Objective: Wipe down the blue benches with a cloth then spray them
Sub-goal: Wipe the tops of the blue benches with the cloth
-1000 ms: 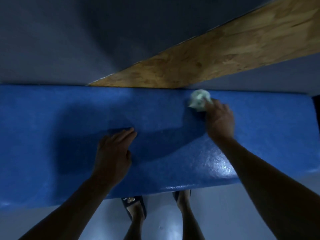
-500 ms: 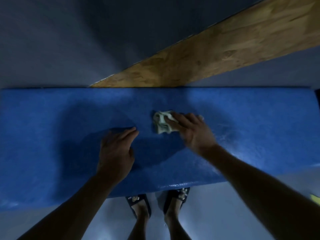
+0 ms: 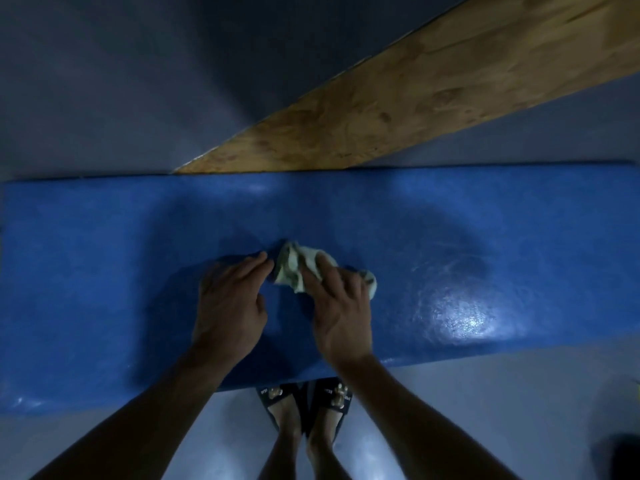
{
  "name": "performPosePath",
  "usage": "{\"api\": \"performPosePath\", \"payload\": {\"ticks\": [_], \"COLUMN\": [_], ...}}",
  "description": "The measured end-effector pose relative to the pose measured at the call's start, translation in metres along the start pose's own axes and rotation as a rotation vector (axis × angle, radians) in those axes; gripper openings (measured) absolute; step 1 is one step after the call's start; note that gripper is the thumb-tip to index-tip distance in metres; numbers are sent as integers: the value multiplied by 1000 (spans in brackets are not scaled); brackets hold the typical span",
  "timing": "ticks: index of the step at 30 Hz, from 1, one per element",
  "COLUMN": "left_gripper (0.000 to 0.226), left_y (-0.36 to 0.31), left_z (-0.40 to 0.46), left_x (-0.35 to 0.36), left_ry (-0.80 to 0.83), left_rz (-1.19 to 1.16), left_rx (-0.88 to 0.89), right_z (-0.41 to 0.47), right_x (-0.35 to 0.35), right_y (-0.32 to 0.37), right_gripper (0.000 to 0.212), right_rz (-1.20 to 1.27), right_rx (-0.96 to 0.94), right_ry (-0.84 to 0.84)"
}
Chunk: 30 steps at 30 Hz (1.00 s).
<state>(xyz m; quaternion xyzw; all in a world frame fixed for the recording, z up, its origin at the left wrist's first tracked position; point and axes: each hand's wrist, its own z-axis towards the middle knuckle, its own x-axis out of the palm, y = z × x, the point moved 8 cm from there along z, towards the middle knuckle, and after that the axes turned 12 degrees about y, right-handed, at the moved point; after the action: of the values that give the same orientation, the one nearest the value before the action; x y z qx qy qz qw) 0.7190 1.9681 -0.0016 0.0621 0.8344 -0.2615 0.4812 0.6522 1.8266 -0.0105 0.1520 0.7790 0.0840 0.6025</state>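
Both our forearms reach forward from the lower edge of view, converging toward the middle. Left hand (image 3: 230, 299) lies flat, palm down, fingers straight and together, pointing up and right. Right hand (image 3: 341, 310) also palm down, fingers spread and bent at the knuckles, pressing downward; whether they curl closed we cannot tell. Fingertips of the two hands sit near each other. Bare feet in sandals (image 3: 304, 401) below.

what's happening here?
A person is wiping a blue bench with a pale cloth. The right hand presses the cloth onto the bench top near the middle. The left hand rests flat on the bench beside it. No spray bottle is in view.
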Motion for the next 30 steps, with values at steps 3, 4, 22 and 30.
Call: {"api": "performPosePath", "payload": {"ticks": [3,4,22,30], "left_gripper": [62,63,62,60], "left_y": [-2,-3,-12,-30], "left_z": [0,0,-4,-24], "left_x": [-2,-1,6,14], "left_ry": [5,7,55,31], "left_rz": [8,11,89,57], "left_rx": [-9,-8,-10,-11], "right_z": [-4,-1,-48,-63], "right_x": [-11,-22,-24,-31], "right_y": [-32,-57,-86,-130], "right_gripper": [56,56,44,75], "right_rz": [-209,-229,-276,135], "right_rx": [-429,-464,-517,519], "right_ry": [113,113,138,-143]}}
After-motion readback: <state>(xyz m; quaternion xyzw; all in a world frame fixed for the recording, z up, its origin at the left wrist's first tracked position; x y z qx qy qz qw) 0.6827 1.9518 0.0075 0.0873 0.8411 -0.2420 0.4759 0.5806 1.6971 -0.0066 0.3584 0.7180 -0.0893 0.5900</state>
